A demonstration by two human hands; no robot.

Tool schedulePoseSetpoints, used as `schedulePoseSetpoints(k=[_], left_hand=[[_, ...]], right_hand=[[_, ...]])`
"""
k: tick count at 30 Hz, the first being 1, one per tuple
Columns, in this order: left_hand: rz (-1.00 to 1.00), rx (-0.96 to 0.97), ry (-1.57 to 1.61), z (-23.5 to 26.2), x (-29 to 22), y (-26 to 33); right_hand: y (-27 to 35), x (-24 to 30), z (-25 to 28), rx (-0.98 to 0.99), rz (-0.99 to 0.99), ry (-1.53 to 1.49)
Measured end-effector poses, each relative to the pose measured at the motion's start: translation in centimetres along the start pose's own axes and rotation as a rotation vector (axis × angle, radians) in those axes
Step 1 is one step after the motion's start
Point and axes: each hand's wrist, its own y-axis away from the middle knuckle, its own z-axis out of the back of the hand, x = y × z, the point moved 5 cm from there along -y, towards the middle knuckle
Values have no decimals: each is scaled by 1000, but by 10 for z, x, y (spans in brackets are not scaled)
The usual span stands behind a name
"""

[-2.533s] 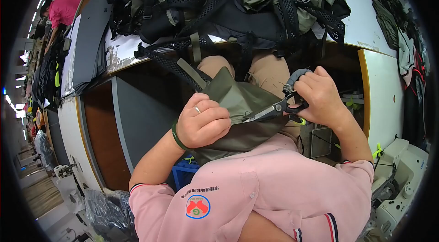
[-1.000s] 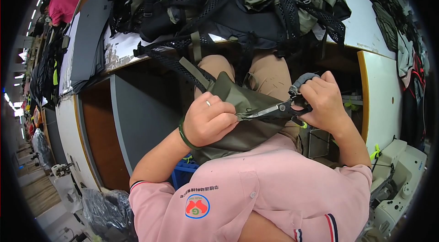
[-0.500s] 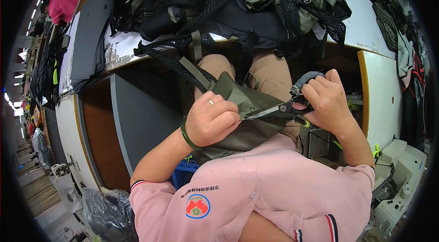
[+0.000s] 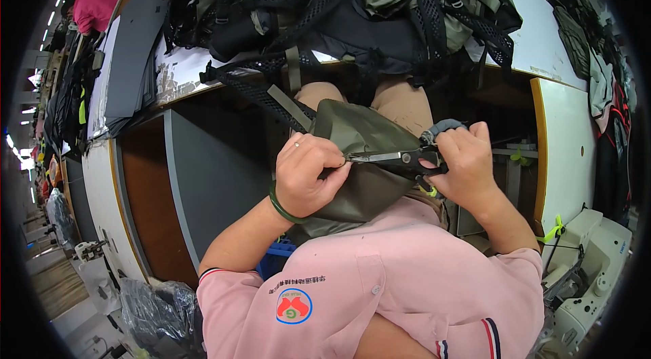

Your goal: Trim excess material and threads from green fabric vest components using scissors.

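Observation:
Over my lap lies a piece of olive-green fabric (image 4: 363, 129), part of a sewn item. My left hand (image 4: 306, 172) pinches its edge between thumb and fingers. A pair of scissors (image 4: 405, 157) with black handles, one loop wrapped in grey cloth, is gripped in my right hand (image 4: 464, 161). The blades point left, and their tips reach the fabric edge right by my left fingertips. How far apart the blades are is hard to make out. Black mesh straps (image 4: 261, 91) with olive webbing hang from the table edge down to the fabric.
Olive and black backpacks (image 4: 325, 3) are heaped on the white table (image 4: 190, 67) in front. Dark grey sheets (image 4: 134, 53) are stacked at its left. A sewing machine (image 4: 597, 277) stands at lower right. Clear plastic wrapping (image 4: 159, 315) lies lower left; a person in pink (image 4: 95, 6) is far left.
My right hand has come left and slightly down with the scissors, whose blades now lie more level. My left hand has shifted slightly left with the fabric edge.

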Motion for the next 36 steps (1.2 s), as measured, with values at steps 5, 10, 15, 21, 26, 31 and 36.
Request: schedulePoseSetpoints(k=[5, 10, 15, 21, 26, 31, 36], left_hand=[[-144, 38, -31, -14, -16, 4], [-150, 19, -77, -9, -14, 6], [-151, 30, -77, -6, -12, 7], [-169, 41, -82, -7, -14, 8], [-179, 52, -74, -8, -16, 6], [-179, 52, -71, -8, -15, 6], [-172, 51, -63, -8, -14, 7]], right_hand=[[6, 4, -21, 175, -200, -370], [-3, -7, -7, 128, -168, -306], [-3, -21, 7, 140, -24, -196], [-5, -22, 9, 172, 66, -145], [-8, -18, 8, 206, 87, -130], [-10, -17, 9, 179, 126, -61], [-7, -21, 9, 171, 127, -22]])
